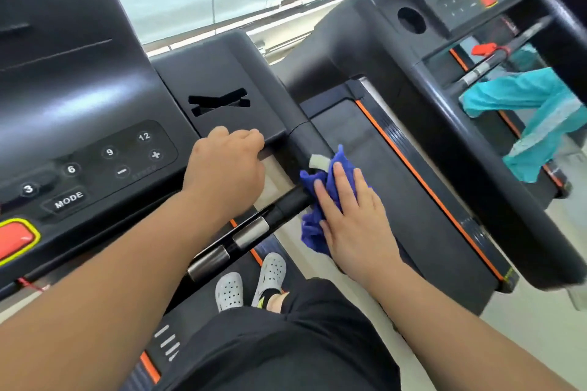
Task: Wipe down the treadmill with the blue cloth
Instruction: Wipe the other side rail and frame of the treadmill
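Observation:
I stand on a black treadmill whose console (95, 111) fills the left of the head view. Its handlebar (254, 225), black with silver grip plates, runs down-left from the right arm rail. The blue cloth (320, 187), with a white tag, is bunched at the handlebar's far end where it meets the arm rail. My right hand (352, 216) lies flat on the cloth, fingers extended, pressing it against the bar. My left hand (228, 165) grips the lower edge of the console's right side panel, fingers curled over it.
A second treadmill (444, 143) stands close on the right, with a teal cloth (527, 111) draped over its handlebar. A red stop button (14, 238) sits at the console's lower left. My grey clogs (251, 282) rest on the belt below. A window is ahead.

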